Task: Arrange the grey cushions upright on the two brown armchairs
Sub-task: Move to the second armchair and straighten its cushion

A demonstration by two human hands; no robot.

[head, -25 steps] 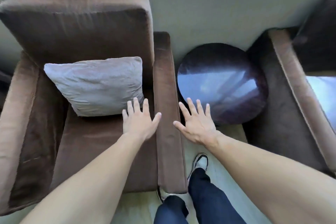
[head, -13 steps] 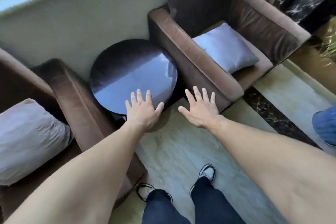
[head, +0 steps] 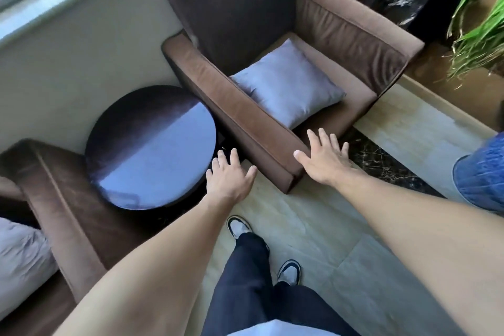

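A grey cushion point(head: 287, 86) lies flat on the seat of the right brown armchair point(head: 354, 33). My right hand point(head: 324, 158) is open with fingers spread, over the front corner of that chair's near armrest, a short way below the cushion. My left hand point(head: 229, 177) is open too, hovering between the round table and the armrest. At the far left edge, a second grey cushion point(head: 19, 262) shows partly on the left brown armchair point(head: 68, 213). Neither hand holds anything.
A dark glossy round side table point(head: 150, 147) stands between the two armchairs against the wall. My legs and shoes point(head: 289, 271) are on the pale tiled floor. Another person's blue-jeaned leg point(head: 482, 174) is at the right edge. A green plant point(head: 480, 24) stands at the top right.
My view has swung from the left armchair to the right one. Both open hands moved right with it, from the left chair's cushion and armrest toward the right chair.
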